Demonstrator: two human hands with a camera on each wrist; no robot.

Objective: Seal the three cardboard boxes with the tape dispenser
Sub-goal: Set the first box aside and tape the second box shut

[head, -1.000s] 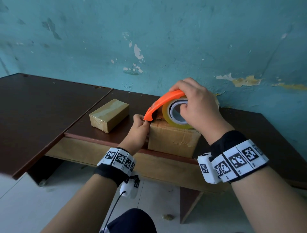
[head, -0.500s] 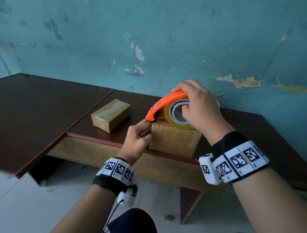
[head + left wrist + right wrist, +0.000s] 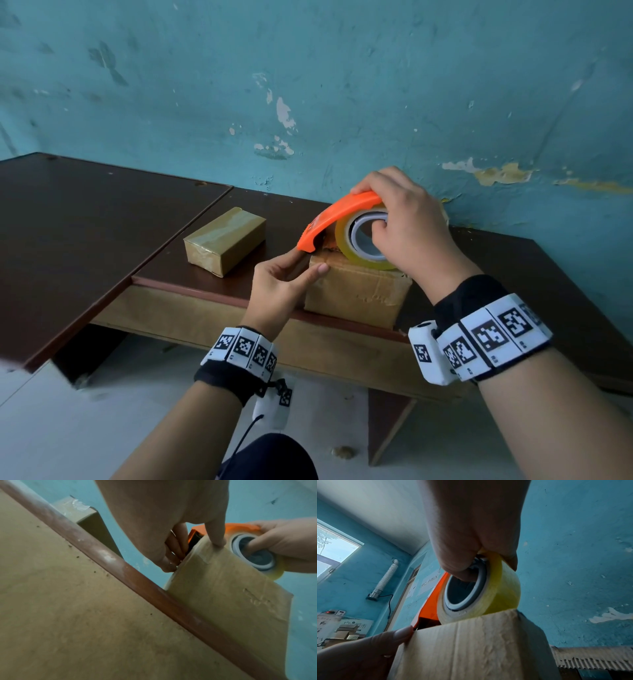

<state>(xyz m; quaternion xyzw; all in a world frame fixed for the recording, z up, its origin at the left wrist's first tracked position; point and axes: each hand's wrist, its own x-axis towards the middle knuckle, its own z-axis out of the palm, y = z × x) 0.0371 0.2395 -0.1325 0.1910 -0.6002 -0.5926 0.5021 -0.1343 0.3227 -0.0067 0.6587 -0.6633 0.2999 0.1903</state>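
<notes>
A brown cardboard box (image 3: 356,294) stands at the front edge of the dark table (image 3: 102,222). On its top sits an orange tape dispenser (image 3: 342,212) with a yellowish tape roll (image 3: 342,240). My right hand (image 3: 387,209) grips the dispenser, thumb inside the roll's core and fingers over the orange cover. My left hand (image 3: 305,265) pinches the box's upper left corner under the dispenser's nose: its thumb (image 3: 216,542) presses the taped front edge and its fingers lie on the left side. The right wrist view shows the roll (image 3: 505,588) resting on the box (image 3: 471,649).
A smaller tape-wrapped box (image 3: 222,240) lies on the table to the left, apart from my hands. The blue wall (image 3: 308,85) runs close behind the table. A torn strip of corrugated cardboard (image 3: 590,658) shows low at the right. The floor lies below the table's front edge (image 3: 137,581).
My left hand has loosened from a fist at the box's left side, and its thumb has come round onto the front corner. The right hand and dispenser have hardly moved.
</notes>
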